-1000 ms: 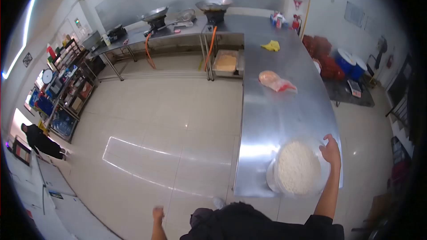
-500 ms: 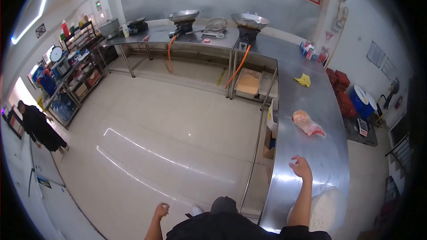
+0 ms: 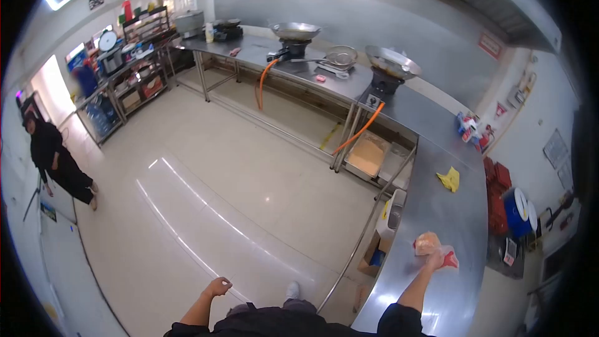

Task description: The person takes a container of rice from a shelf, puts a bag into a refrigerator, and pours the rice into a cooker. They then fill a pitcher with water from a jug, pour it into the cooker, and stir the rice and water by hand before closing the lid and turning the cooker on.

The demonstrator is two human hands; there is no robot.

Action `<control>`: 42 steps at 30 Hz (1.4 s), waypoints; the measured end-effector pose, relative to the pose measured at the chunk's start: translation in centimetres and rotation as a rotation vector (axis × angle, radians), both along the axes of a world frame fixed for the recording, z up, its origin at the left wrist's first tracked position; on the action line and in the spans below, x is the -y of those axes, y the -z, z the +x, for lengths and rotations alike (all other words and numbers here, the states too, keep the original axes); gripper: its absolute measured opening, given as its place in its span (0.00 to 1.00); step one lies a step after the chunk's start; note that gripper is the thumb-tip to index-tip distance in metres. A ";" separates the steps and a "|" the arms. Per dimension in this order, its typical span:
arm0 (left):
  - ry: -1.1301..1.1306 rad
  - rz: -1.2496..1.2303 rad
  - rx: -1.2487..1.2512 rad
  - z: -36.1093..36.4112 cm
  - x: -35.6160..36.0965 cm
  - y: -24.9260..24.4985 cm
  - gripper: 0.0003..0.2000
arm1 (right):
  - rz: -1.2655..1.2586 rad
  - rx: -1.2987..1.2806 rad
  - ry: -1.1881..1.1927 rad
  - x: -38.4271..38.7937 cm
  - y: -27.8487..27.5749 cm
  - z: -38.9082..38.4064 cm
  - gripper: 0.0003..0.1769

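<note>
A clear plastic bag (image 3: pixel 428 243) with orange-tan contents and red print lies on the steel counter to my right. My right hand (image 3: pixel 432 262) is closed around its gathered middle, between the full end and the loose red-printed end. The fingertips are partly hidden by the hand and the plastic. My left hand (image 3: pixel 218 286) hangs over the floor, loosely bent, with nothing visible in it. Farther up the counter lies a crumpled yellow cloth (image 3: pixel 449 179), apart from both hands.
The steel counter (image 3: pixel 458 218) runs forward along my right side. Under it stand a white bin (image 3: pixel 392 214) and a tray of orange crumbs (image 3: pixel 368 155). Woks (image 3: pixel 393 62) sit on burners with orange hoses (image 3: pixel 362 128) at the back. A person in black (image 3: pixel 59 159) stands far left.
My right hand has moved forward along the counter onto the plastic bag and closed on it. The view has shifted; the container of white powder has left it. The person at left has changed posture.
</note>
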State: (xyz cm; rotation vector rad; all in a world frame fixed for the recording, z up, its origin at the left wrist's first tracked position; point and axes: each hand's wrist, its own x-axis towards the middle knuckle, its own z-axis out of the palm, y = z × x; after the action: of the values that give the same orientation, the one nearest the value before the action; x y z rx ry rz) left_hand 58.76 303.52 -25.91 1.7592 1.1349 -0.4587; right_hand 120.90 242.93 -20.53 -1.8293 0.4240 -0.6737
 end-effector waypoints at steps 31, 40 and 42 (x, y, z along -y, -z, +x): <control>-1.094 -0.905 1.510 0.5 -9.9 -15.9 0.28 | 0.270 -0.270 -2.084 -71.1 -18.7 -37.1 0.07; -1.362 -0.247 1.591 -2.6 -22.0 -24.3 0.27 | 0.634 -0.298 -2.510 -89.1 -24.2 -43.5 0.15; -1.340 -0.221 1.679 -3.2 -23.9 -26.9 0.30 | 0.388 0.019 -2.811 -91.9 -25.9 -45.7 0.09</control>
State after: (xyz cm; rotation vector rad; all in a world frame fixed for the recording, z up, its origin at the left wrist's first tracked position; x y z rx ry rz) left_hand 55.59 327.38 1.01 0.3787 0.5947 1.3869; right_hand 75.18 334.80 5.39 -0.5315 -1.7006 1.2457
